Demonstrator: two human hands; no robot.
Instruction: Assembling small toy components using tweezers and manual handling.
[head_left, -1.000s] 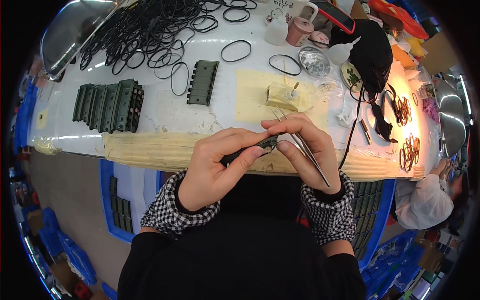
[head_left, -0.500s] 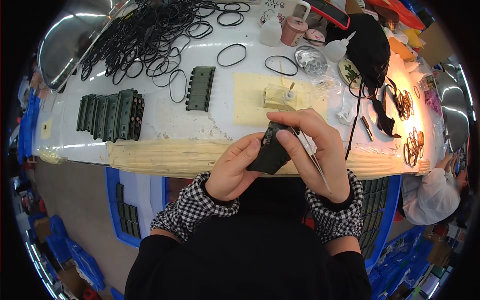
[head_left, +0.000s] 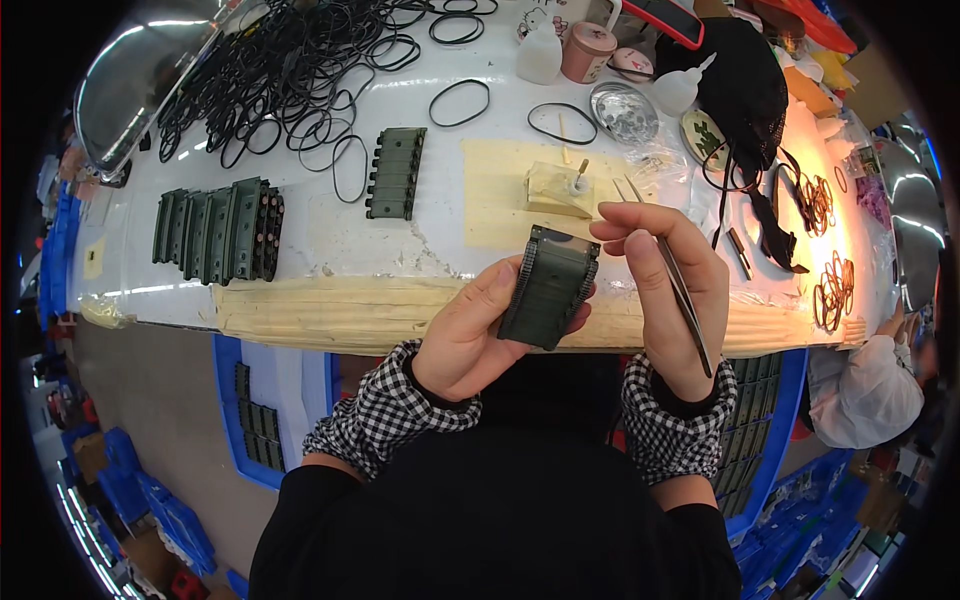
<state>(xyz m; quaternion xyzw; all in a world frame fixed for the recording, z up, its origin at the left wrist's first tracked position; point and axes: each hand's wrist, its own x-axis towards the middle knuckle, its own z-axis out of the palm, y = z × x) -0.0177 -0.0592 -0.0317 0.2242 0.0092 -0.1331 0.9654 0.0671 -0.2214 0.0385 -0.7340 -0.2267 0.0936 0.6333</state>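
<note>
My left hand [head_left: 468,335] grips a dark green toy tank hull [head_left: 550,292] by its sides, tilted above the table's front edge. Black ribbed tracks run along both sides of the hull. In my right hand [head_left: 703,285] lies a pair of metal tweezers [head_left: 691,322], tips pointing up and away, apart from the hull; the index finger and thumb are near the hull's upper right corner. Beyond stands a small tape-covered block [head_left: 560,190] with a pin in it. Another green hull [head_left: 396,172] lies to the left, and several more hulls [head_left: 215,232] form a row further left.
A heap of black rubber loops [head_left: 300,85] covers the far left. At the back right are a pink cup [head_left: 588,50], a metal dish [head_left: 624,112] and a black bag [head_left: 738,90]. Blue trays [head_left: 228,400] sit below the table edge. Another person [head_left: 862,395] is at the right.
My right hand has moved right, off the hull, and the tweezers' tips now point up. The hull has turned in my left hand, so its broad face and both tracks show.
</note>
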